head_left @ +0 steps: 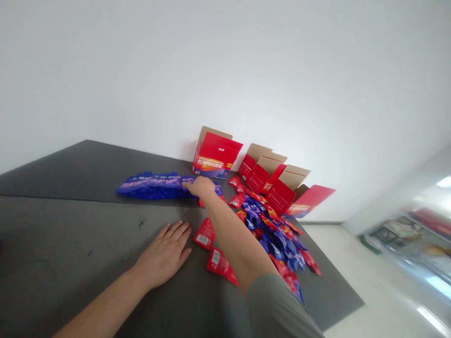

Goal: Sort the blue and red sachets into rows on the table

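My left hand (165, 253) lies flat on the dark table, palm down, with its fingers stretched out and nothing in it. Beyond it stretches a long overlapping row of blue pouches (151, 185). My right arm reaches across to the right part of this row, where my right hand (202, 187) touches the pouches. Its thumb side points left; the other fingers are mostly hidden, so its grip is unclear. Two red pouches, one upper (205, 233) and one lower (221, 265), lie between my left hand and right forearm, the lower one partly covered by the forearm.
Against the white wall stands an open red carton (216, 155) with printed front. More open red cartons (269, 176) line up to its right. A loose heap of red and blue pouches (278, 234) spreads along the right side of the table (88, 234), near its edge.
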Available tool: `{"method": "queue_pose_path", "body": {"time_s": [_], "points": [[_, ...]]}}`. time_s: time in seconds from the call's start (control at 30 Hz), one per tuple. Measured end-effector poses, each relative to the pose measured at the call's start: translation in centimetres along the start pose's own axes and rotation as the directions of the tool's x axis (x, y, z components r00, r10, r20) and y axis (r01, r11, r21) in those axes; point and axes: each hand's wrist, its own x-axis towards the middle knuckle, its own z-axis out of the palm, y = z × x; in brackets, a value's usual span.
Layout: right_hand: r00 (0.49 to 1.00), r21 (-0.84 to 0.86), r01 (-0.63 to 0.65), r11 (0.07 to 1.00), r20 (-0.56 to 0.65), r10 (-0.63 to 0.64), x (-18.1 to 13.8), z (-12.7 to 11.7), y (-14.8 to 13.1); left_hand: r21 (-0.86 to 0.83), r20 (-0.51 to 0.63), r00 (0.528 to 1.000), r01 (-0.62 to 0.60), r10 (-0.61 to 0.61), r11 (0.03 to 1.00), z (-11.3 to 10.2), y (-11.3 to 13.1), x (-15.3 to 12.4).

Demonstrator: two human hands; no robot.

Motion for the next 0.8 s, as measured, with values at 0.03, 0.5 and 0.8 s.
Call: {"method": "queue_pose_path", "body": {"time_s": [0.03,0.5,0.8], "points": [[0.999,0.018,-0.028,0.999,-0.019,0.028,-0.1,-0.3,0.9,0.007,-0.006,1.0,-0.005,0.005,1.0,0.1,-0.1,0.0],[0.988,-0.445,-0.101,0.89,0.06,0.143,-2.1,-4.7,24.0,0.089,0.023,1.0,-0.005,0.003,0.996,0.4,-0.5,0.1],[0.996,-0.492,-0.076,0.868,0.007,0.091,-3.1,-3.9,26.3,0.128,0.046,0.999,-0.016,0.01,0.992,0.5,-0.6,0.0]]}}
